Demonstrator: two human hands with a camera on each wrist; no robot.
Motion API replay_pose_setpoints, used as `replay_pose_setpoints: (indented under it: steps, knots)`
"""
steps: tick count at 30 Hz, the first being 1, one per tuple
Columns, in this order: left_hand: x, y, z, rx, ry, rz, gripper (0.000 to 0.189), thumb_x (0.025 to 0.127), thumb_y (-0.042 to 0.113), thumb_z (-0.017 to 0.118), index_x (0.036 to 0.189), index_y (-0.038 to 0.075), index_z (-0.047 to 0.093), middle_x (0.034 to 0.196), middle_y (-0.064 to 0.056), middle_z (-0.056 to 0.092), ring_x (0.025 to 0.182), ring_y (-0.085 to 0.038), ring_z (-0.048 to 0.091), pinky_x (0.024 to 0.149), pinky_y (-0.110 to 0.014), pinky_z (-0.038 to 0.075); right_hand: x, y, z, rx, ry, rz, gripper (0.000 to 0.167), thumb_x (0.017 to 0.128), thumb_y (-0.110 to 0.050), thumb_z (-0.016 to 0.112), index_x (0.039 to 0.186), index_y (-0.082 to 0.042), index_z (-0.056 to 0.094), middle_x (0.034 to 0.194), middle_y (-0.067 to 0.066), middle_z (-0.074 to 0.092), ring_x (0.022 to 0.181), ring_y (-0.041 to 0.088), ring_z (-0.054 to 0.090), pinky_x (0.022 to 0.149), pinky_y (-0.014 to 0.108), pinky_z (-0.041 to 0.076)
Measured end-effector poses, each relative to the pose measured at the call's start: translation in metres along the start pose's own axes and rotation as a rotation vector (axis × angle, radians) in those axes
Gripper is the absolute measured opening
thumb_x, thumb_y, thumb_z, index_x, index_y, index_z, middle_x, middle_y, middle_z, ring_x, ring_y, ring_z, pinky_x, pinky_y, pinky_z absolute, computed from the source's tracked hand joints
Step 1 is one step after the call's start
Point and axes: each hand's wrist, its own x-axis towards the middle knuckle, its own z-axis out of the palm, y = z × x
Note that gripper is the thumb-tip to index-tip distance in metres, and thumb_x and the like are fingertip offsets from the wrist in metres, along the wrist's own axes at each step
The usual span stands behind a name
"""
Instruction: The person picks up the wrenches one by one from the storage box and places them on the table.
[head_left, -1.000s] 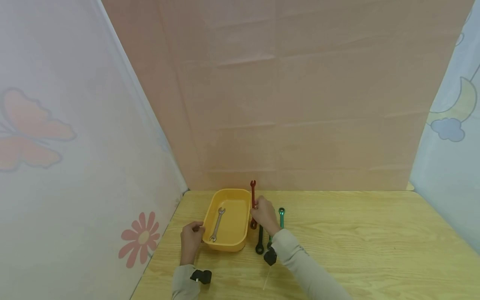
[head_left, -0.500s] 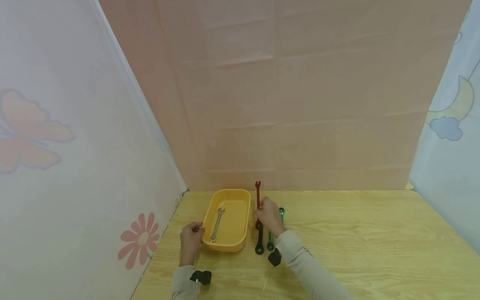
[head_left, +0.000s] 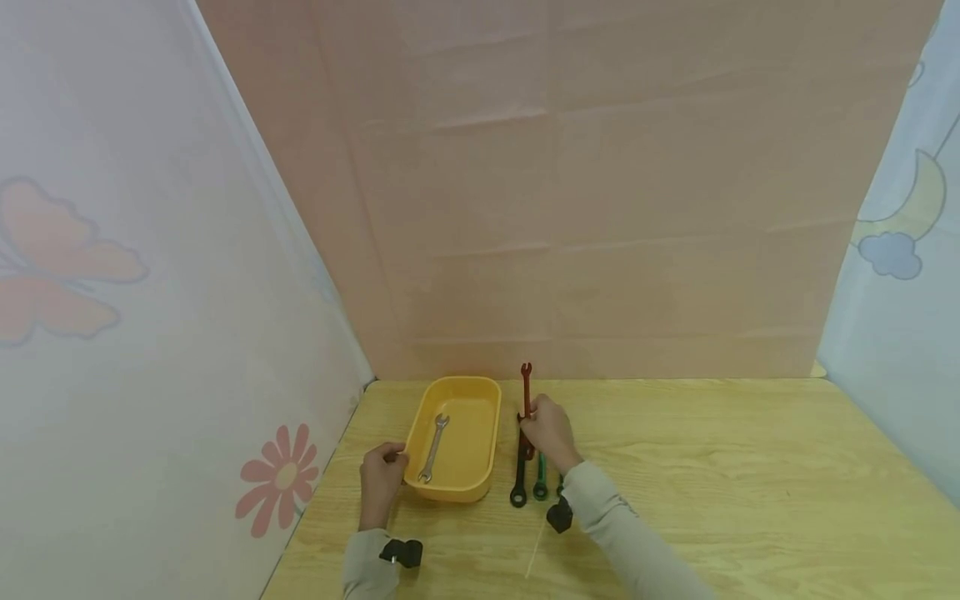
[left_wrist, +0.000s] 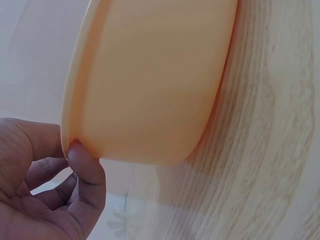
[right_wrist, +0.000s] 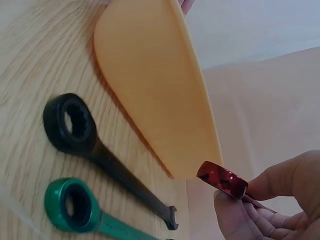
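Note:
A yellow plastic tray (head_left: 480, 433) stands on the table with a silver open-end wrench (head_left: 433, 450) lying inside along its left side. My left hand (head_left: 381, 483) pinches the tray's rim at the near left corner, thumb and finger on either side of it in the left wrist view. To the right of the tray, my right hand (head_left: 551, 433) holds a red wrench (head_left: 527, 387) between thumb and fingers, raised above a black ratchet wrench (head_left: 519, 479). Beside the black one lies a green ratchet wrench (head_left: 541, 479), partly hidden by the right hand.
Another wrench end (head_left: 560, 483) shows just past the right wrist, mostly covered. The wooden table (head_left: 712, 483) stretches away to the right. A patterned wall (head_left: 187, 375) rises on the left and a pinkish sheet (head_left: 600, 250) hangs behind.
My right hand has moved to the right with the red wrench, away from the tray's right rim to above the black wrench. The left hand and tray have stayed in place.

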Motion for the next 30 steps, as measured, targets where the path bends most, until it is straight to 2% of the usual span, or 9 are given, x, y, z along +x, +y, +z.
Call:
replay_pose_setpoints:
  steps: [7,16,24,30]
  knots:
    - [0.0,0.001,0.0,0.006,0.001,-0.008,0.019,0.09,-0.006,0.064,0.106,-0.011,0.07,0.087,-0.016,0.067,0.066,-0.017,0.059,0.053,-0.026,0.053,-0.004,0.005,-0.006,0.023,-0.017,0.018,0.014,0.086,0.004,0.063,0.099,0.009,0.059,0.079,0.015,0.066,0.056,0.017,0.06,0.047,0.028,0.05]
    - [-0.001,0.0,0.0,0.006,0.006,0.012,0.018,0.089,-0.006,0.065,0.106,-0.011,0.07,0.086,-0.016,0.068,0.066,-0.017,0.059,0.053,-0.025,0.052,-0.006,0.014,-0.009,0.005,0.001,0.038,0.012,0.087,0.001,0.066,0.094,0.006,0.058,0.074,0.011,0.065,0.053,0.016,0.058,0.044,0.026,0.045]
    - [-0.002,-0.002,-0.001,-0.004,0.02,0.043,0.018,0.088,-0.006,0.065,0.104,-0.011,0.07,0.083,-0.016,0.068,0.067,-0.028,0.065,0.05,-0.025,0.052,-0.011,0.021,-0.017,0.007,-0.005,0.074,0.012,0.088,-0.001,0.065,0.094,0.005,0.058,0.071,0.01,0.064,0.051,0.015,0.058,0.043,0.027,0.046]
    - [-0.002,-0.002,-0.001,-0.003,0.011,0.051,0.017,0.088,-0.006,0.065,0.104,-0.012,0.071,0.082,-0.015,0.068,0.065,-0.023,0.063,0.05,-0.025,0.052,-0.012,0.028,-0.02,-0.004,0.005,0.079,0.013,0.086,0.001,0.064,0.096,0.007,0.058,0.072,0.011,0.064,0.052,0.015,0.057,0.044,0.027,0.046]
